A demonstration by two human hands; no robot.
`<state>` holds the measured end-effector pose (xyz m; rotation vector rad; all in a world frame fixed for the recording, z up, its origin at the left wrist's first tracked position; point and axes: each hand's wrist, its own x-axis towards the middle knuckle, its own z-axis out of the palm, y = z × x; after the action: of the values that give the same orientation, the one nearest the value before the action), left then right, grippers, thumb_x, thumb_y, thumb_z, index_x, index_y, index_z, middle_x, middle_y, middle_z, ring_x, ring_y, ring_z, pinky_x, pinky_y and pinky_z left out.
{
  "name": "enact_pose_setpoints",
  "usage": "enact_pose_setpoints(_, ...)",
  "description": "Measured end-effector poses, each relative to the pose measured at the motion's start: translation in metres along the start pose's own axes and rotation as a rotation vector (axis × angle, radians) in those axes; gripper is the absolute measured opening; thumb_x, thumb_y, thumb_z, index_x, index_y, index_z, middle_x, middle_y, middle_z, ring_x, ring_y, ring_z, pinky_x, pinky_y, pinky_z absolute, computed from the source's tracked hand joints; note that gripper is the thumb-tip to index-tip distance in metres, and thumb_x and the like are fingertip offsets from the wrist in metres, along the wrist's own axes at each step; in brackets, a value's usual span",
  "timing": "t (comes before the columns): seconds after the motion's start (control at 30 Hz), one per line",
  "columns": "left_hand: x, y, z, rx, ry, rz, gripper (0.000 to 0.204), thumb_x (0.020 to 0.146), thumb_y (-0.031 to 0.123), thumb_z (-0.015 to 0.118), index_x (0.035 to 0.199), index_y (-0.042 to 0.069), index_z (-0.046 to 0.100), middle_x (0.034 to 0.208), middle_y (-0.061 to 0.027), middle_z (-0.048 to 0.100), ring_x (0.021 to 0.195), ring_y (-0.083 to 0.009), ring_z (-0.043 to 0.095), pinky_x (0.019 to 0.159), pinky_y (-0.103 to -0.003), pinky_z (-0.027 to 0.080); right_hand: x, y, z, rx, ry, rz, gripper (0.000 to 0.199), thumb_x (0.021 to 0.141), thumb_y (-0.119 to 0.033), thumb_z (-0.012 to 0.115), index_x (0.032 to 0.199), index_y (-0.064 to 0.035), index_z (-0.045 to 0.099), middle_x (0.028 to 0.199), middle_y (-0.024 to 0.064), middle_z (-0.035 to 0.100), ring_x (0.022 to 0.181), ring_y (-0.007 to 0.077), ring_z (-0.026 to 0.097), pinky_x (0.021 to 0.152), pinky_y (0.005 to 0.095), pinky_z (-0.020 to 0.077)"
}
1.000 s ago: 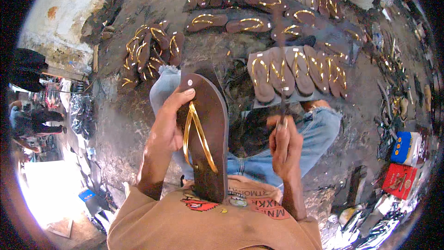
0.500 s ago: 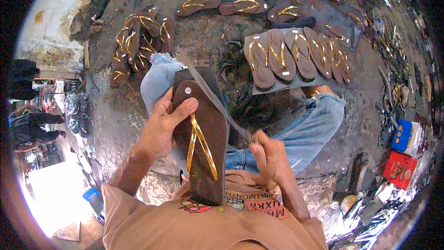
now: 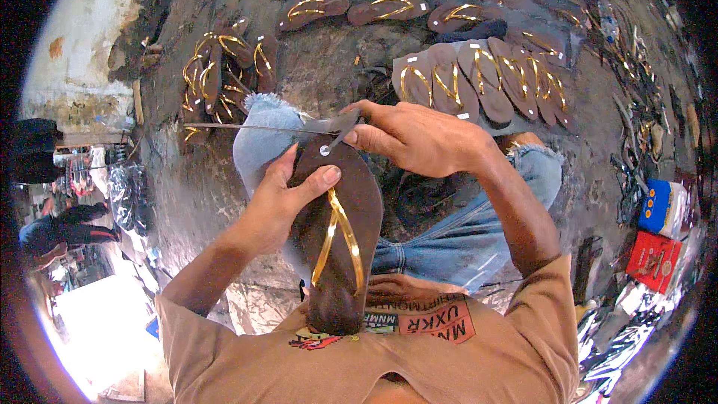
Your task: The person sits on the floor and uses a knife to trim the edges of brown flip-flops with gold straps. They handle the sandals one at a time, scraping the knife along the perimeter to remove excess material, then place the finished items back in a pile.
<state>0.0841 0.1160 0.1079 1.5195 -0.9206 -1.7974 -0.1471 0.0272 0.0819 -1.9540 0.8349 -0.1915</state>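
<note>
My left hand point(image 3: 277, 198) grips a brown flip-flop point(image 3: 355, 209) by its toe end, thumb on top below a small round white sticker. Gold straps form a V on the sole, and the heel rests against my shirt. My right hand point(image 3: 419, 138) is closed at the toe tip, pinching a dark grey strip point(image 3: 329, 126). A long, thin, straight piece point(image 3: 247, 129) runs left from there over my knee. I cannot tell whether it is a blade seen edge-on or more of the strip.
Several finished flip-flops point(image 3: 445, 82) lie on a grey sheet at the right. More flip-flops point(image 3: 213, 75) are piled at the left, with rows of them point(image 3: 389, 9) farther off. A blue box point(image 3: 660, 208) and a red box point(image 3: 653, 262) stand at the far right.
My right hand has moved up and left, from beside the heel to the toe tip. The strip that ran along the sole's right edge now gathers at the toe. My left hand keeps its hold.
</note>
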Motion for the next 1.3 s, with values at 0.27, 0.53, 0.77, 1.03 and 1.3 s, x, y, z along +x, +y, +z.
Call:
enact_pose_setpoints(0.27, 0.004, -0.024, 0.071, -0.915, -0.133, 0.339, 0.050, 0.095, 0.027, 0.066, 0.138, 0.006, 0.051, 0.130, -0.0101, 0.064, 0.122, -0.0272, 0.060, 0.105, -0.047, 0.049, -0.061, 0.008, 0.078, 0.466, 0.939, 0.000, 0.041, 0.108, -0.026, 0.041, 0.141, -0.0020, 0.043, 0.076, 0.0052, 0.054, 0.063, 0.0145, 0.052, 0.057, 0.0281, 0.0420)
enact_pose_setpoints(0.53, 0.071, -0.028, 0.072, -0.716, 0.177, 0.421, 0.040, 0.097, 0.027, 0.069, 0.131, 0.010, 0.056, 0.118, -0.0081, 0.068, 0.103, -0.0239, 0.069, 0.090, -0.041, 0.059, -0.074, 0.025, 0.101, 0.483, 0.906, 0.096, 0.032, 0.105, -0.016, 0.042, 0.132, -0.0008, 0.051, 0.077, 0.0197, 0.064, 0.058, 0.0335, 0.060, 0.057, 0.0439, 0.0464)
enact_pose_setpoints(0.77, 0.021, -0.042, 0.065, -0.873, 0.127, 0.221, 0.043, 0.096, 0.022, 0.071, 0.132, 0.006, 0.056, 0.119, -0.0087, 0.067, 0.108, -0.0252, 0.067, 0.098, -0.045, 0.057, -0.192, 0.004, 0.185, 0.249, 0.659, 0.512, 0.033, 0.101, -0.038, 0.055, 0.101, -0.0054, 0.054, 0.075, 0.0236, 0.063, 0.074, 0.0473, 0.064, 0.062, 0.0508, 0.0474)
enact_pose_setpoints(1.03, 0.007, -0.081, 0.049, -0.558, 0.193, 0.111, 0.053, 0.088, 0.014, 0.079, 0.134, 0.006, 0.055, 0.119, -0.0064, 0.064, 0.109, -0.0241, 0.066, 0.095, -0.043, 0.057, -0.147, 0.015, 0.109, 0.148, 0.459, 0.391, 0.024, 0.102, -0.032, 0.053, 0.104, -0.0078, 0.055, 0.075, 0.0251, 0.063, 0.076, 0.0497, 0.062, 0.064, 0.0573, 0.0463)
enact_pose_setpoints(1.3, 0.003, -0.096, 0.032, -0.490, 0.229, 0.040, 0.055, 0.087, 0.004, 0.076, 0.136, 0.003, 0.053, 0.120, -0.0068, 0.065, 0.104, -0.0208, 0.067, 0.089, -0.037, 0.059, -0.109, 0.018, 0.078, 0.117, 0.321, 0.259, 0.026, 0.104, -0.032, 0.049, 0.105, -0.0080, 0.057, 0.078, 0.0261, 0.065, 0.080, 0.0508, 0.062, 0.071, 0.0595, 0.0479)
